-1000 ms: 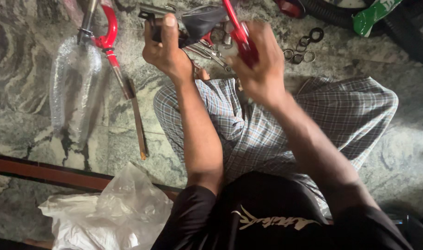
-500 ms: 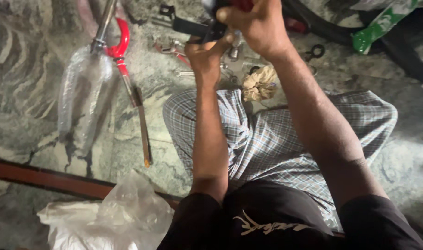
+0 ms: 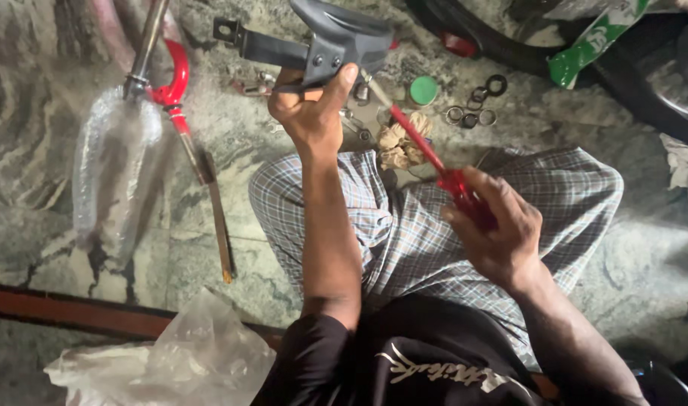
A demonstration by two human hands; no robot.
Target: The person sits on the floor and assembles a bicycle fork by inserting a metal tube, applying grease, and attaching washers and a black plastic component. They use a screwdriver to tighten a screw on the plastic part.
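My left hand (image 3: 310, 113) is raised toward 12 o'clock, fingers wrapped around the underside of a dark grey bracket (image 3: 336, 41), thumb pressed up against its lower edge; a black arm (image 3: 265, 46) with a small square end sticks out of the bracket toward 9 o'clock. My right hand (image 3: 498, 229) sits at about 3 o'clock over my lap, fingers closed on the red handle of a screwdriver (image 3: 434, 162). Its shaft runs up toward 11 o'clock, tip touching the bracket just beside my left thumb. Checked cloth (image 3: 404, 225) covers my knees below both hands. On the stone floor (image 3: 645, 248): a green cap (image 3: 423, 90) and a cluster of metal rings (image 3: 479, 105) at 1 o'clock, a wad of rag (image 3: 400, 139) just behind the shaft. At 10 o'clock lies a fork (image 3: 159, 83) with a red crown, partly in clear wrap. A plastic bag (image 3: 178, 361) lies at 7 o'clock.
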